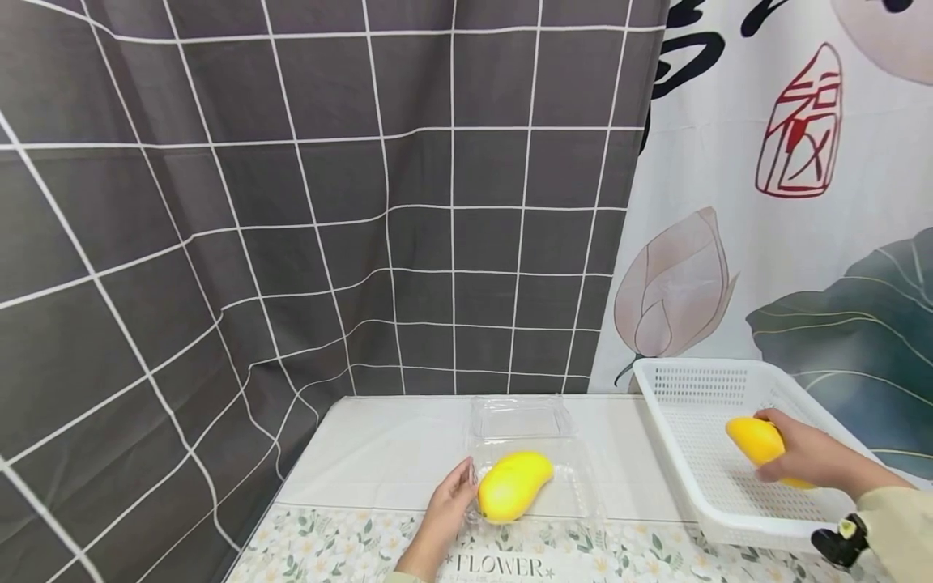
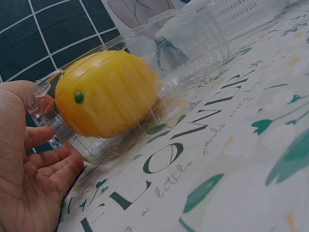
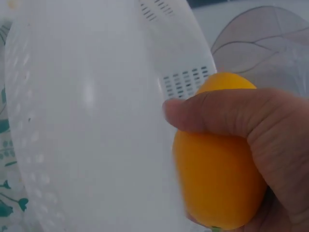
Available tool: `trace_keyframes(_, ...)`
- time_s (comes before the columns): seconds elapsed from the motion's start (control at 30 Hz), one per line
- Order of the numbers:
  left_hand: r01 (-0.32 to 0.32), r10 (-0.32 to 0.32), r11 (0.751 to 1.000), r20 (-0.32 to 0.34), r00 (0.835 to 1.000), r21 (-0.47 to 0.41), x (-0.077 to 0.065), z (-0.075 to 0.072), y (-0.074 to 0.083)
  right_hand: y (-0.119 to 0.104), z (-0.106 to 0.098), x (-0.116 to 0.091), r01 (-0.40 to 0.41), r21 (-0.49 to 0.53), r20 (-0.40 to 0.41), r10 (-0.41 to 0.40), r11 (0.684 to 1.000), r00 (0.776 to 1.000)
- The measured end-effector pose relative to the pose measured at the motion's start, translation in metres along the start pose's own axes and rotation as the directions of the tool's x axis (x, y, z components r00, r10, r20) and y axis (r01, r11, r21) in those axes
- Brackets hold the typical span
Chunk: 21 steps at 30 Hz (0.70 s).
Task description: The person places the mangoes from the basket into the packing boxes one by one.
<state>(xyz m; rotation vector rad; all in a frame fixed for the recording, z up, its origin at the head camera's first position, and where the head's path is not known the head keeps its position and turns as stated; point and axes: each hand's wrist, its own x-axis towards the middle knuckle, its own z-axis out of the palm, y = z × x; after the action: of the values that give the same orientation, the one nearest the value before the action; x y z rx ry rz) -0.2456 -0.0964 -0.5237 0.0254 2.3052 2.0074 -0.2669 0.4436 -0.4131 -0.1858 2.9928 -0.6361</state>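
In the head view, a yellow mango (image 1: 514,486) lies in a clear plastic clamshell box (image 1: 576,478) whose lid stands open toward the back. My left hand (image 1: 449,504) pinches the left edge of this box. The left wrist view shows the box's clear wall between that hand (image 2: 41,159) and the mango (image 2: 108,94), with the green stem end facing the hand. On the right, my right hand (image 1: 802,453) grips a second mango (image 1: 754,440) over a white perforated basket (image 1: 703,478). Its thumb lies across the fruit (image 3: 219,174) in the right wrist view.
The table (image 1: 408,429) is covered with a white cloth, floral-printed along the front. A dark grid-patterned curtain (image 1: 415,194) hangs behind and to the left. A white printed curtain (image 1: 714,162) hangs behind the basket, whose raised rim surrounds the right hand's area.
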Motion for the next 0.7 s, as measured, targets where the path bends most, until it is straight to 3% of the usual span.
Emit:
trace_keyframes(0.4, 0.029, -0.029, 1.000, -0.009, 1.000, 0.009, -0.003, -0.001, -0.001, -0.031, -0.016, 0.004, 0.052, -0.039, -0.067, -0.054, 0.998, 0.996)
trace_keyframes(0.7, -0.051, 0.051, 0.999, 0.015, 0.999, -0.001, -0.002, -0.002, -0.001, -0.051, -0.026, 0.008, 0.088, -0.068, -0.109, -0.095, 0.994, 0.989)
